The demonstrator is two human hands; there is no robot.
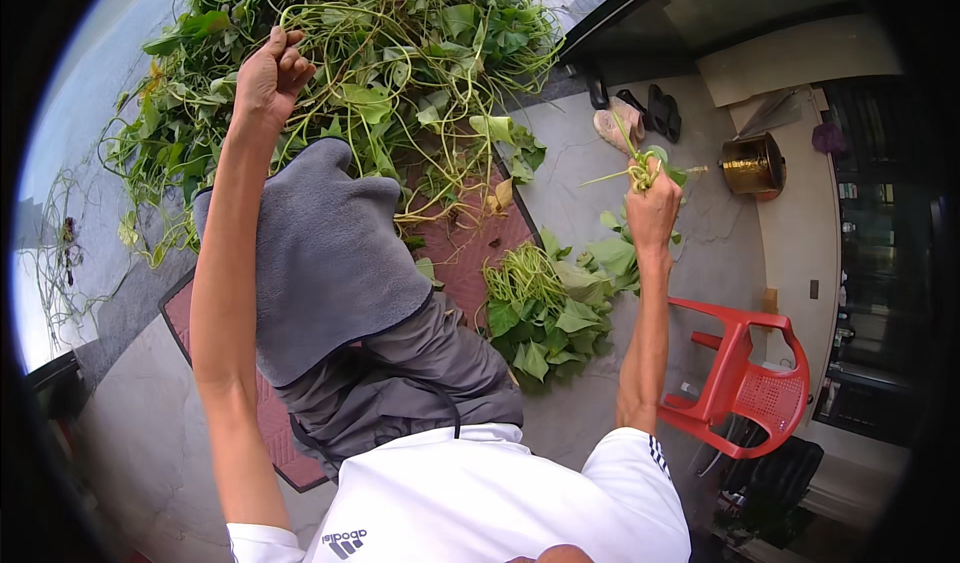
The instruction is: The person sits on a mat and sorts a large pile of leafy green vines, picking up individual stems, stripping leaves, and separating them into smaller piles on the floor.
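Note:
A big tangled heap of leafy green vines (367, 98), which look like sweet potato vines, lies before my knees. My left hand (276, 75) is at the heap's near left side, its fingers closed on a thin green vine stem (300, 8). Out to the right, my right hand (654, 201) grips a small bunch of leafy stems (641, 169), stem ends up and leaves hanging below the fist. Between my legs and right arm, a pile of picked leaves with stems (551, 308) rests on the floor. A grey cloth (330, 263) covers my lap.
A red patterned mat (480, 248) lies under the heap and my legs. To the right stands a red plastic chair (750, 383). Shoes (619, 124) and a brass-coloured pot (754, 164) are near the far right wall. Loose vine strands (67, 263) trail at far left.

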